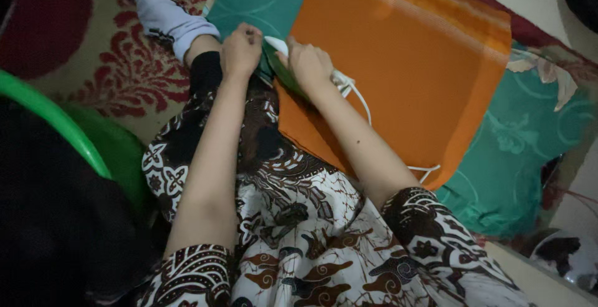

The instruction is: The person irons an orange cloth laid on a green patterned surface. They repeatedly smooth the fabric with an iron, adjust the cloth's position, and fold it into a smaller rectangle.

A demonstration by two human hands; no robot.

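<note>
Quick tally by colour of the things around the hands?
Orange: 1, cloth
Teal: 1, cloth beneath it
White: 2, iron under the right hand, cord
Green: 1, basin
Total: 5
Left hand rests beside the iron.

the orange cloth (411, 64) looks like a matt woven fabric with a fine ribbed grain. the teal cloth (517, 157) under it is smooth, with a faint sheen. the iron (278, 50) shows smooth white plastic, its cord (364, 104) a slick white sheath. the green basin (93, 139) is glossy plastic. the carpet (131, 76) looks soft and napped.
</note>
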